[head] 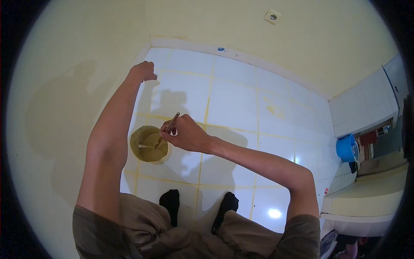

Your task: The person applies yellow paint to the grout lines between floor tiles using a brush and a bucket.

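Observation:
A slim paintbrush (171, 123) is held in my right hand (187, 134), its tip pointing down into a round tub (167, 158) of yellowish liquid. Another pale, thin item (145, 146) lies inside the tub; its kind is unclear. My left hand (144, 71) is stretched out by the foot of the left wall, near the corner, with its fingers curled; whether it holds or touches anything there cannot be told. The tub stands on the white tiled floor (231, 103), between my left forearm and my right hand. Yellow lines run along the tile joints.
Cream walls (226, 19) meet the floor at a pale skirting (252, 57) with a blue mark. A socket (273, 16) sits on the far wall. Over at the right are a blue bucket (345, 149) and a ledge (359, 205). My feet in black socks (169, 204) are below the tub.

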Action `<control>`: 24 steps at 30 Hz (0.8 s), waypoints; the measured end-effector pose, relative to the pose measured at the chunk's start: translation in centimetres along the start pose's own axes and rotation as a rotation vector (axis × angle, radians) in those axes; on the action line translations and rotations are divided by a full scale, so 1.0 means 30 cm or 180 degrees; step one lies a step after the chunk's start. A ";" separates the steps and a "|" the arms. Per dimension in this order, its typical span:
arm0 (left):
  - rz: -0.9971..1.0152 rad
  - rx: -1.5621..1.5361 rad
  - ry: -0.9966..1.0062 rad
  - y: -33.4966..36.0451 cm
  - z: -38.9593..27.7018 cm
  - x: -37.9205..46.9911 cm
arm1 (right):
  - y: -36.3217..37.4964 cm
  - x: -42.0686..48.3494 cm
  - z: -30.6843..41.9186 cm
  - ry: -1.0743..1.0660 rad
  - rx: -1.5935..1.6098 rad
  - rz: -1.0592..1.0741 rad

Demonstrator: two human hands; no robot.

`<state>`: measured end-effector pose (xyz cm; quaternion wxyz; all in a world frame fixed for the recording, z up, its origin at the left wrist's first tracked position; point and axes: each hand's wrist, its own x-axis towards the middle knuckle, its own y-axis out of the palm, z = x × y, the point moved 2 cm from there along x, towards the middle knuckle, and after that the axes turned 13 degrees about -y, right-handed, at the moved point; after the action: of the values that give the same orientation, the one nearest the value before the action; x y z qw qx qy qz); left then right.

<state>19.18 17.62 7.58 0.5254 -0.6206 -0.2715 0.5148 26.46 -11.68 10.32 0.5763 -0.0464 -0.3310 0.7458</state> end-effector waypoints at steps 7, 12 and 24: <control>-0.0012 -0.0030 -0.0083 -0.011 -0.010 -0.021 | 0.002 -0.002 -0.005 -0.0014 -0.0052 0.0000; -0.0002 0.0106 -0.0058 -0.013 -0.011 -0.019 | -0.002 0.002 0.005 0.0094 -0.0056 0.0069; -0.0414 -0.0061 0.0219 0.006 0.001 -0.011 | -0.001 0.001 0.001 0.0190 -0.0073 0.0163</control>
<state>19.00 17.30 7.53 0.5608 -0.6241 -0.2979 0.4553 26.46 -11.66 10.36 0.5661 -0.0837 -0.3208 0.7547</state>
